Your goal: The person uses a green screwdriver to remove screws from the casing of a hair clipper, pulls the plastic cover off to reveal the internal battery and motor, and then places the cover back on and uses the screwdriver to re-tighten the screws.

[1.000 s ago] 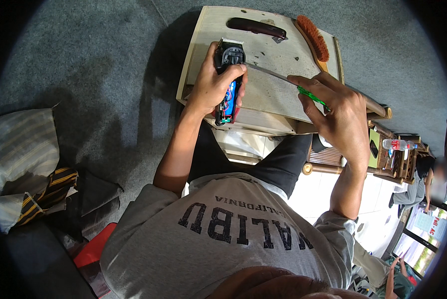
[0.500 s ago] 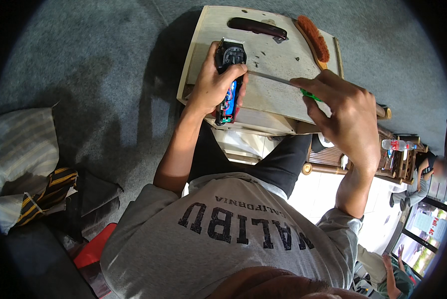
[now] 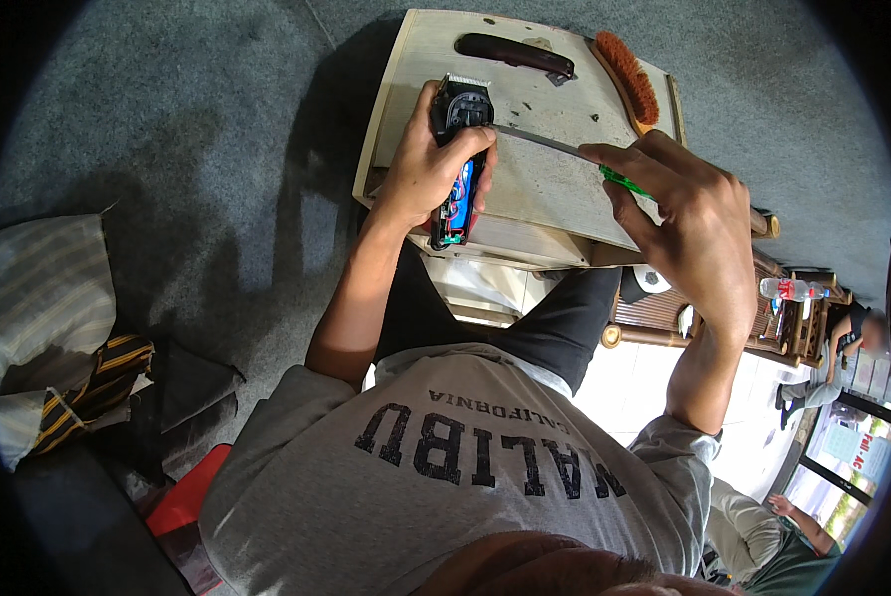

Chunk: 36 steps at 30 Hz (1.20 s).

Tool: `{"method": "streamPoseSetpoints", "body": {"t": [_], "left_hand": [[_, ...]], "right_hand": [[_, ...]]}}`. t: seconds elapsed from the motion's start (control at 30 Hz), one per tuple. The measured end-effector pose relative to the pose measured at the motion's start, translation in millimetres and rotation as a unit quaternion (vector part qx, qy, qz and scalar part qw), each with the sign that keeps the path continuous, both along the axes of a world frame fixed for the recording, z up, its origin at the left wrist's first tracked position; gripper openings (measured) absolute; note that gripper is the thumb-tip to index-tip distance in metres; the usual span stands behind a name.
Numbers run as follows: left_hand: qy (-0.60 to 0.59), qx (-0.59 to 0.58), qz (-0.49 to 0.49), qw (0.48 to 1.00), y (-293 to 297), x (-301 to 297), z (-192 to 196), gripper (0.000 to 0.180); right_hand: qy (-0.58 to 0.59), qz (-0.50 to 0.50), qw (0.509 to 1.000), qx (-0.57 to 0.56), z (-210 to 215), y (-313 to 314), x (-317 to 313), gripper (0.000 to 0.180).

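Observation:
My left hand (image 3: pixel 428 164) is closed round an opened hair clipper (image 3: pixel 464 107), its blade end pointing away from me. Inside the casing a blue battery, thin wires and a bit of green circuit board show. Between the fingers of my right hand (image 3: pixel 692 204) is the green handle of a screwdriver (image 3: pixel 545 142). Its long metal shaft reaches left to the clipper's side, close to my left thumb; whether the tip touches, I cannot tell. Both hands are over a small pale wooden table (image 3: pixel 540 204).
A dark, long clipper cover (image 3: pixel 513 54) lies at the table's far side, and an orange-bristled wooden brush (image 3: pixel 626 79) to its right. Dark crumbs dot the tabletop. Rightward stand a bamboo bench (image 3: pixel 654 323) and plastic bottles (image 3: pixel 788 289). Other people sit at the far right; striped cloth lies left.
My right hand has turned slightly, and more of the screwdriver's flat shaft and green handle shows. The left hand and clipper have hardly moved. At the lower right, another person's arm has shifted.

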<state>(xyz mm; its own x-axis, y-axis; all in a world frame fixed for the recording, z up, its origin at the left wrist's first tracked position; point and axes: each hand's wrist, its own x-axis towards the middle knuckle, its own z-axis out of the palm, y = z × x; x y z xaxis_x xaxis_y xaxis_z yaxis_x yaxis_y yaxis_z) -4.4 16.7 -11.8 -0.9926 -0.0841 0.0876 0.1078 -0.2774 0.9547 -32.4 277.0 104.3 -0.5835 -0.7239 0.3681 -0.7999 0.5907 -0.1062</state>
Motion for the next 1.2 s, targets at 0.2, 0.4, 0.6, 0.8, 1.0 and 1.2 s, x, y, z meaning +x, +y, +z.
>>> {"method": "streamPoseSetpoints", "body": {"t": [0.2, 0.4, 0.6, 0.8, 1.0, 1.2], "left_hand": [[0.003, 0.0, 0.003, 1.0, 0.6, 0.3, 0.0, 0.028], [0.004, 0.001, -0.011, 1.0, -2.9, -0.1, -0.2, 0.03], [0.012, -0.014, -0.006, 1.0, 0.4, -0.6, -1.4, 0.03], [0.003, -0.039, -0.009, 0.999, -1.3, -0.9, -2.3, 0.032], [0.0, -0.05, -0.008, 0.999, 0.2, -2.0, -1.7, 0.034], [-0.006, -0.024, 0.004, 1.0, 1.2, 0.1, 0.3, 0.038]], "right_hand": [[0.003, -0.002, 1.0, 0.003, -1.8, -0.8, -1.7, 0.026], [0.03, 0.005, 0.999, 0.012, 3.2, -3.5, 0.2, 0.027], [0.126, 0.014, 0.989, 0.079, 23.6, -12.9, 8.6, 0.035], [0.121, 0.041, 0.982, 0.14, 45.0, -27.8, 7.3, 0.028], [0.041, 0.062, 0.994, 0.074, 46.0, -30.1, -4.7, 0.036], [-0.006, 0.091, 0.996, 0.018, 57.4, -31.5, 1.6, 0.04]]}}
